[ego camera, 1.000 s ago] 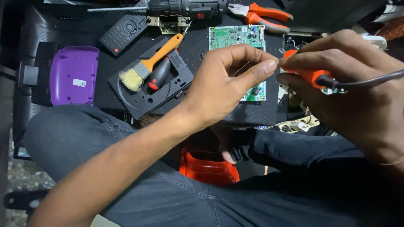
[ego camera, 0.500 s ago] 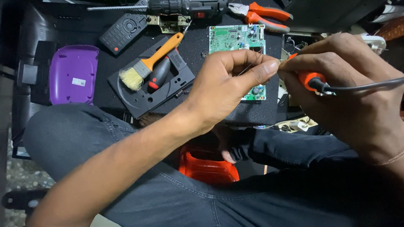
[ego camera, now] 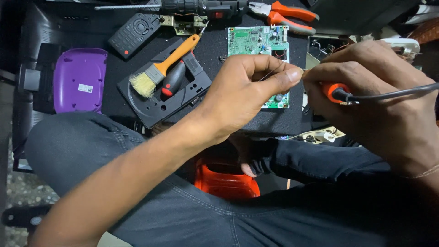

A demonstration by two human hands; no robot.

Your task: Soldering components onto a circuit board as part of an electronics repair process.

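Observation:
My left hand (ego camera: 249, 93) hovers over the green circuit board (ego camera: 256, 43), thumb and fingers pinching a thin strand of wire (ego camera: 270, 73). My right hand (ego camera: 379, 100) grips an orange-handled soldering iron (ego camera: 331, 90) with a black cord (ego camera: 393, 93) trailing right. Its tip meets the wire at my left thumb. The hands nearly touch above the board's right edge. The iron's tip is mostly hidden by my fingers.
A paintbrush with an orange handle (ego camera: 162, 68) and a screwdriver (ego camera: 173, 78) lie on a black plastic frame (ego camera: 160, 103). A purple case (ego camera: 80, 80), a black remote (ego camera: 135, 32), orange pliers (ego camera: 288, 13) and a drill (ego camera: 192, 6) surround them. An orange container (ego camera: 226, 183) sits between my legs.
Both hands have stayed together over the board, shifting only slightly; the right hand edged a little lower and closer to the left thumb.

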